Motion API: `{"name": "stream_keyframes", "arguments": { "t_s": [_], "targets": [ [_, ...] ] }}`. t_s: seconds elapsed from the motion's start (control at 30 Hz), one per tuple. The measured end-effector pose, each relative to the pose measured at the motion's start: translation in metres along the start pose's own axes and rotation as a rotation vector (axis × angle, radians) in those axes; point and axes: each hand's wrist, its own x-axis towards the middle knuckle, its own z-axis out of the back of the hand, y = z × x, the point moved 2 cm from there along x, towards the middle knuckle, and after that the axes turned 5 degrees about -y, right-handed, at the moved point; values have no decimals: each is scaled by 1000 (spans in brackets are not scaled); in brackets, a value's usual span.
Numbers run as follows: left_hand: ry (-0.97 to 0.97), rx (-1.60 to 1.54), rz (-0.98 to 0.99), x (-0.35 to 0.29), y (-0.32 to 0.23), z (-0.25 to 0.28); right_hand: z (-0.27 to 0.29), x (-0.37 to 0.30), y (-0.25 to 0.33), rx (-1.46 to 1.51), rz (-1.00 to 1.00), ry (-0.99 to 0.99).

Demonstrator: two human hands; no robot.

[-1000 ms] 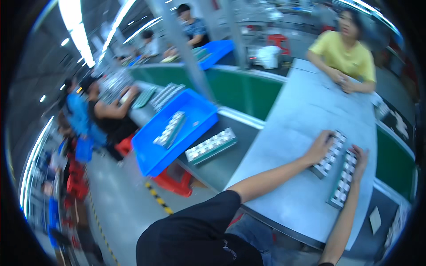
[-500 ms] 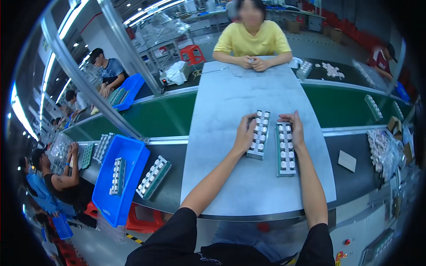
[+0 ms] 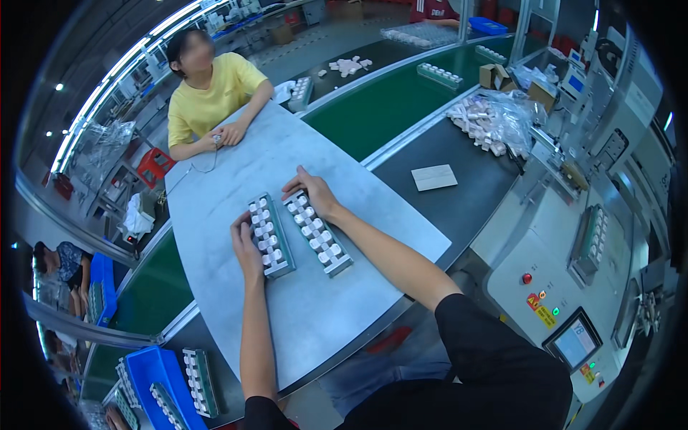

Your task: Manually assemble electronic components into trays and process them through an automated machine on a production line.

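Two long green racks with paired rows of white caps rest side by side on the pale tabletop, slightly splayed. My left hand is closed along the outer side of the left rack, its fingers partly hidden behind it. Around the far end of the right rack curls my right hand, with one finger raised off it. A narrow strip of the pale table separates the near ends from its front edge.
A person in yellow sits across, hands on the table. A green conveyor runs behind. At right are a white card, bagged pale parts and a machine panel with a screen. A blue bin stands lower left.
The view has swung to the right, bringing the machine panel into sight and shifting the blue bin to the lower left. Both hands stay at their racks.
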Motion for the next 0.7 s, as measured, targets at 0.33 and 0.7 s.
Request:
{"name": "stream_keyframes", "arguments": {
  "t_s": [0.33,0.7],
  "targets": [
    [-42,249,-99,7,-5,1,4,14,-14,-53,47,-55],
    [-170,210,-207,-1,14,1,32,22,-35,-159,154,105]
  ]
}}
